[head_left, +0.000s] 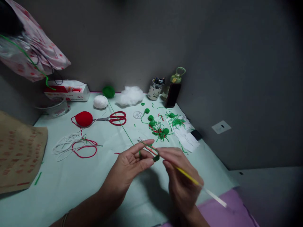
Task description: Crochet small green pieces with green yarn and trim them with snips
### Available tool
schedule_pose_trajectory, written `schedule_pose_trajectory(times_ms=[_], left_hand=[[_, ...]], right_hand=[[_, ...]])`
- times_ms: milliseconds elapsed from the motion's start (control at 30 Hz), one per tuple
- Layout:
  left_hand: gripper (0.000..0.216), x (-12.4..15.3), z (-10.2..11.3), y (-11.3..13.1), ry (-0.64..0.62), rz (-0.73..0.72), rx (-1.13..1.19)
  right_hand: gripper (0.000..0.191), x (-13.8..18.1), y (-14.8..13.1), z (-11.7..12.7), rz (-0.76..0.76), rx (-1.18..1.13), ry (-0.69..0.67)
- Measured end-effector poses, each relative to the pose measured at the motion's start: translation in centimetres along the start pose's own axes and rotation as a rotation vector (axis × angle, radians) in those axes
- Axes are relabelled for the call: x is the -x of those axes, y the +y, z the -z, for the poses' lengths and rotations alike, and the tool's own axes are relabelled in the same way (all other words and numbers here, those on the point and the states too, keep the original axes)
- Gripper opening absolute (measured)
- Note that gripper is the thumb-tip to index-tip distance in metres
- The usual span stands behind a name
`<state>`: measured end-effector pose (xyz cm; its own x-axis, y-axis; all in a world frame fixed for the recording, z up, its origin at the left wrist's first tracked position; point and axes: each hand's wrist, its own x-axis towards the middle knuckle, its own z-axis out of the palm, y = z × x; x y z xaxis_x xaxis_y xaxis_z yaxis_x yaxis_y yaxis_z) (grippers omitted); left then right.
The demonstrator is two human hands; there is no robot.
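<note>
My left hand pinches a small dark green crochet piece between thumb and fingers. Green yarn runs over its raised forefinger and back across the table toward the green yarn ball. Closed around a crochet hook with a yellow and whitish handle, my right hand meets the left one at the piece. The hook's tip is hard to make out among the fingers and yarn. Behind the hands lie several small green crocheted balls with loose yarn tails.
Red-handled scissors, a red yarn ball, a white yarn ball and white stuffing lie toward the back. A pen jar, bottle and dark phone stand by the wall. A brown paper bag is at left.
</note>
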<state>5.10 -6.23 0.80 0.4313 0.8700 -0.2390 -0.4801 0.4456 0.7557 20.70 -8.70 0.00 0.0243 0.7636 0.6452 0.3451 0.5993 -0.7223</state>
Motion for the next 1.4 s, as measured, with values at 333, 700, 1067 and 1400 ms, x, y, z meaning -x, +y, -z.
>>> schedule_pose_trajectory(times_ms=[333, 700, 1067, 1400], left_hand=[[0.037, 0.4, 0.0, 1.0, -0.014, 0.035, -0.049], [0.033, 0.4, 0.3, 0.8, -0.017, 0.013, -0.105], [0.033, 0.4, 0.0, 1.0, 0.031, -0.009, -0.155], [0.033, 0.6, -0.2, 1.4, 0.161, -0.123, -0.337]], right_hand=[[0.019, -1.3, 0.8, 1.2, -0.397, -0.537, 0.012], [0.022, -1.1, 0.4, 1.7, -0.385, -0.483, -0.026], [0.022, -0.8, 0.0, 1.8, -0.305, -0.381, -0.039], [0.026, 0.1, -1.2, 1.9, -0.010, -0.054, -0.138]])
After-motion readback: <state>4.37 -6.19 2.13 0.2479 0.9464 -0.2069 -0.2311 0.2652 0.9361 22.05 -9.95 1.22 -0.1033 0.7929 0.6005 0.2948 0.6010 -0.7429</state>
